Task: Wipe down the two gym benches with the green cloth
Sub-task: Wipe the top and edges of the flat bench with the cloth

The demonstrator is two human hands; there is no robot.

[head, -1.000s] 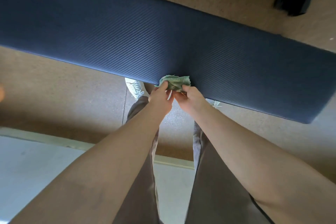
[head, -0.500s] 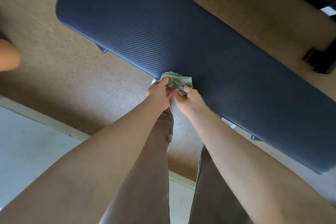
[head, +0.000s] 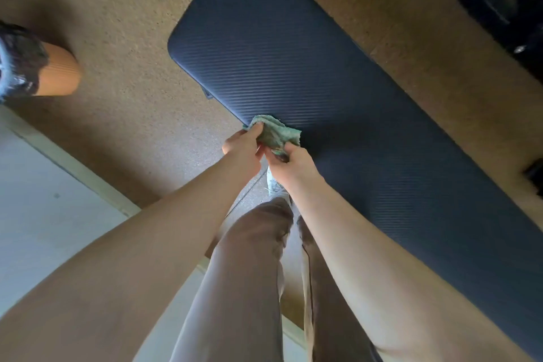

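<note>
Head view, looking down past both forearms. Green cloth [head: 274, 134] — bunched, not spread — sits at the near long edge of the dark blue bench pad [head: 338, 103], pinched between both hands. Left hand [head: 242, 145] has its fingers curled closed on the cloth's left side; right hand [head: 293, 163] closes thumb and fingers on the lower right corner. Whether the cloth presses flat on the pad or is lifted just clear of it cannot be told.

Key relation: the pad's long axis runs from the rounded end at upper left down to lower right, and the cloth lies near that upper-left end — only a short stretch of pad lies to its left, while most of the ribbed surface extends away to the right and beyond the fingertips. The right hand is the nearer to that larger area, so a stroke along the long axis likely falls to it. A second bench is not clearly identifiable here.
</note>
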